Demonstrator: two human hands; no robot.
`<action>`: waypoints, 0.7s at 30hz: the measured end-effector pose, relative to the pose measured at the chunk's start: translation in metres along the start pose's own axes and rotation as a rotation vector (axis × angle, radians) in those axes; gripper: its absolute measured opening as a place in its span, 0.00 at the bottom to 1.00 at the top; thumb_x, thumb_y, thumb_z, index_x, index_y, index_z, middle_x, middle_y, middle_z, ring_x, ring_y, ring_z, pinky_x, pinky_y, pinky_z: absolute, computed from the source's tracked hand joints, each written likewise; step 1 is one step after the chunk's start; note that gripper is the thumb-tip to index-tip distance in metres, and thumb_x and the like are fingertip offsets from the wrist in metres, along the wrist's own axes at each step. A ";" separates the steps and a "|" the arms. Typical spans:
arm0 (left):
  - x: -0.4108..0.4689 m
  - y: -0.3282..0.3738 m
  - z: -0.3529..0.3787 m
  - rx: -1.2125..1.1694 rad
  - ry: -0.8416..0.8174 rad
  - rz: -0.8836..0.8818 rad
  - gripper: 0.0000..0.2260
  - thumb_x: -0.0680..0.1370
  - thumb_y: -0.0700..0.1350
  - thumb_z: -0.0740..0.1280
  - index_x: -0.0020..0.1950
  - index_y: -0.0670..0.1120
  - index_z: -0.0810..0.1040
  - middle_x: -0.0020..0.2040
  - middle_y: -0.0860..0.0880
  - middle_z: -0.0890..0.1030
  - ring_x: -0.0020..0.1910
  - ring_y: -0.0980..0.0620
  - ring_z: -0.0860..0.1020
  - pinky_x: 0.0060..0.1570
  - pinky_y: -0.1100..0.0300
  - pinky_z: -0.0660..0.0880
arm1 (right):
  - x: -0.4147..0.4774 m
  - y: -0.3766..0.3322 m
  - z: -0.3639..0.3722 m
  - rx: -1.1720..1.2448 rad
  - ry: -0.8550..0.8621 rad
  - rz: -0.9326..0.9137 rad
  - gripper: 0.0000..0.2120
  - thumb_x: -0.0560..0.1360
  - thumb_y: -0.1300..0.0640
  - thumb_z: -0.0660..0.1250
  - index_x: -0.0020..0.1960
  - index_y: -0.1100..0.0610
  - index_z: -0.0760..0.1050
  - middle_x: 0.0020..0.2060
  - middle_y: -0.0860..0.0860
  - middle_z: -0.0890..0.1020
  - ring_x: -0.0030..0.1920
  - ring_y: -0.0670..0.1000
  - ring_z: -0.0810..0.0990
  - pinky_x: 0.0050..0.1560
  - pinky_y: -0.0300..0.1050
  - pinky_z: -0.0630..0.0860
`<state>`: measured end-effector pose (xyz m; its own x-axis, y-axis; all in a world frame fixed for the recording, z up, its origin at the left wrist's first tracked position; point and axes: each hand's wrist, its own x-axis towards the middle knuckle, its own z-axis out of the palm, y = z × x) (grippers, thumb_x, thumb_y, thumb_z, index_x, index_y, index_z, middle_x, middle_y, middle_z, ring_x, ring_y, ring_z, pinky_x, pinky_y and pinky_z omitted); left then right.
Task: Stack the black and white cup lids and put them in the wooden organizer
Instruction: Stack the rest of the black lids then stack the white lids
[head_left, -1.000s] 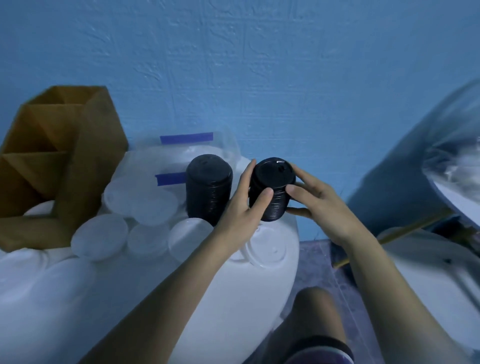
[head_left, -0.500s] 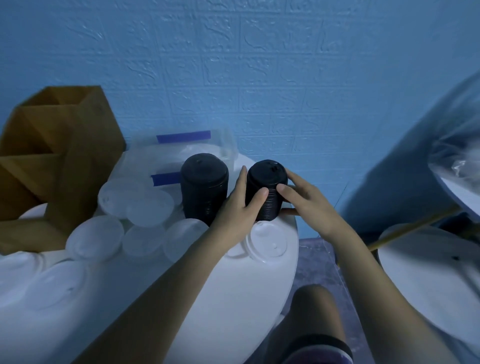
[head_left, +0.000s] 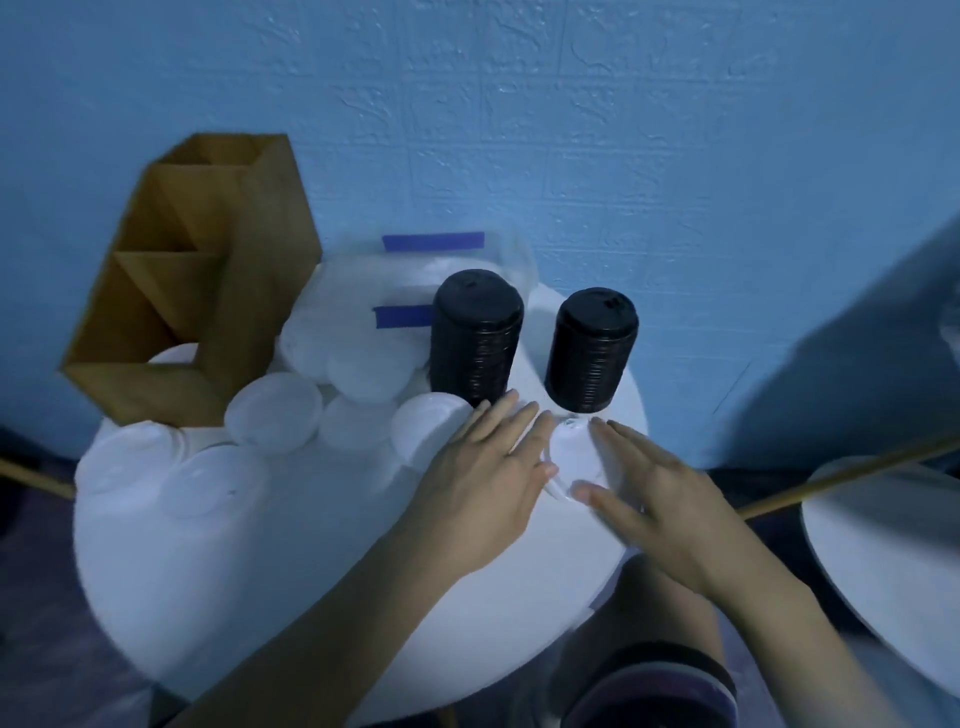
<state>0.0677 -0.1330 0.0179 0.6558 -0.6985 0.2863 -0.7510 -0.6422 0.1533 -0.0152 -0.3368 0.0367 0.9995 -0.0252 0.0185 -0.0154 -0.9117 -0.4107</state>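
In the head view, the left black stack (head_left: 475, 338) and the right black stack (head_left: 592, 353) are standing upright and slightly apart at the far right of the round white table (head_left: 260, 571). The left hand (head_left: 483, 483) and right hand (head_left: 660, 499) are lying released with fingers straight. They are flanking a single white lid (head_left: 574, 449) on the near side of the right black stack; I cannot tell whether they are touching it. Loose white lids (head_left: 272, 415) are lying to the left, beside the wooden organizer (head_left: 249, 291) at the far left.
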 end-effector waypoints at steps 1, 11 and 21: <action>-0.008 -0.004 -0.001 0.045 -0.010 0.018 0.26 0.83 0.54 0.49 0.74 0.43 0.73 0.73 0.46 0.74 0.77 0.44 0.66 0.77 0.49 0.58 | -0.002 -0.001 0.002 -0.007 0.002 0.001 0.37 0.78 0.33 0.59 0.81 0.48 0.57 0.80 0.44 0.62 0.77 0.47 0.63 0.73 0.41 0.62; -0.085 -0.016 -0.009 0.070 0.061 0.083 0.21 0.81 0.51 0.58 0.70 0.44 0.77 0.67 0.50 0.79 0.72 0.46 0.73 0.75 0.48 0.60 | -0.011 -0.025 0.024 0.067 -0.019 -0.137 0.39 0.76 0.34 0.65 0.82 0.44 0.54 0.79 0.35 0.55 0.77 0.34 0.54 0.72 0.24 0.49; -0.121 -0.022 -0.021 -0.186 0.182 0.106 0.02 0.78 0.44 0.72 0.47 0.51 0.83 0.48 0.55 0.80 0.61 0.50 0.78 0.68 0.53 0.70 | -0.012 -0.030 0.029 0.435 0.063 -0.007 0.38 0.68 0.34 0.72 0.75 0.43 0.69 0.71 0.33 0.71 0.72 0.33 0.66 0.74 0.41 0.64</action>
<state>0.0029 -0.0276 0.0001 0.5607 -0.6796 0.4730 -0.8270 -0.4875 0.2800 -0.0260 -0.2971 0.0226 0.9957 -0.0570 0.0728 0.0178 -0.6549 -0.7555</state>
